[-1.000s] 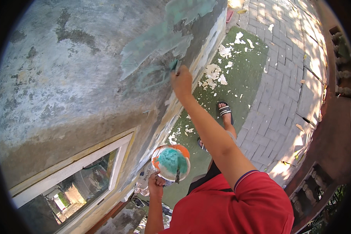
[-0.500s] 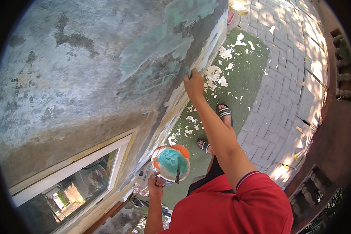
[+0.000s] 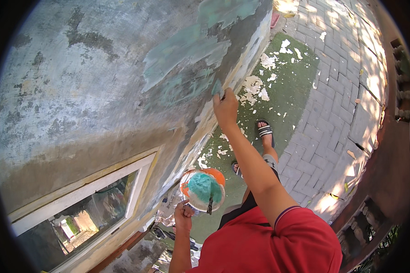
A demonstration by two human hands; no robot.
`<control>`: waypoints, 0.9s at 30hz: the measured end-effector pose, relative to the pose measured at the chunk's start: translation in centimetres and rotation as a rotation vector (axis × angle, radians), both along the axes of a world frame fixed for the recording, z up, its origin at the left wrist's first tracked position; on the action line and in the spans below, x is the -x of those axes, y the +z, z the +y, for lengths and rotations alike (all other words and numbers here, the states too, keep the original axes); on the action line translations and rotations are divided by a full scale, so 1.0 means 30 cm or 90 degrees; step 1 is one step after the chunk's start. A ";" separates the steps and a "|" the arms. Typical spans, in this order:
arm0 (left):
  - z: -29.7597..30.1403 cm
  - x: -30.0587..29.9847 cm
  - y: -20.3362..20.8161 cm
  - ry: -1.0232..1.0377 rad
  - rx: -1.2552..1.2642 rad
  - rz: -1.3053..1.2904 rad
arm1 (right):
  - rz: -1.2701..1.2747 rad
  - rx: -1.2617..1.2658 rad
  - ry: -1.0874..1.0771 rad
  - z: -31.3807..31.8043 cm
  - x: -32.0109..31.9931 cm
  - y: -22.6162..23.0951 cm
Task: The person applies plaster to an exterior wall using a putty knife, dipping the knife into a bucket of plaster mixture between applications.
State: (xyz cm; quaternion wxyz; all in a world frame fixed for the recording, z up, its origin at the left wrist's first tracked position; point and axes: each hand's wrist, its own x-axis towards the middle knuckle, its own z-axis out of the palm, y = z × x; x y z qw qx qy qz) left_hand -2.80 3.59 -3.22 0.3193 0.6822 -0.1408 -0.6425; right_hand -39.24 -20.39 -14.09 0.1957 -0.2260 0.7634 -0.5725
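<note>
Weathered grey wall (image 3: 100,100), blotched with darker stains, fills the left side. Near its edge along the green ground, the right hand (image 3: 225,108) pinches a small teal-smeared tool (image 3: 217,87) against the surface; its exact kind is hard to make out. Just above it on the wall spreads a pale green patch (image 3: 182,61) with thin, streaky marks beneath. Lower down, the left hand (image 3: 183,216) is closed at the near rim of a round orange-and-white bucket (image 3: 217,174), seemingly on a thin wire. Teal paste (image 3: 203,184) lies inside, and a dark strip (image 3: 210,203) crosses the rim. Farther out, cream flakes (image 3: 252,87) litter the green ground strip (image 3: 296,86), mostly along its wall-side edge. Sandalled feet (image 3: 264,129) stand on it. Grey paving (image 3: 335,100) borders its opposite edge. A white window frame (image 3: 84,193) is set in the wall's lower part.
</note>
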 end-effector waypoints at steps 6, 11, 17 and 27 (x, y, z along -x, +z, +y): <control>0.022 0.008 0.002 -0.004 0.014 -0.020 | -0.058 -0.008 0.077 -0.115 -0.082 0.028; 0.033 -0.009 -0.009 -0.003 -0.004 -0.009 | -0.004 0.163 0.162 -0.007 -0.315 0.463; 0.035 -0.021 -0.016 -0.008 -0.008 -0.010 | -0.066 0.194 0.155 0.128 -0.253 0.544; 0.008 0.014 0.002 -0.023 0.004 -0.030 | -0.034 -0.093 0.001 -0.068 0.067 -0.235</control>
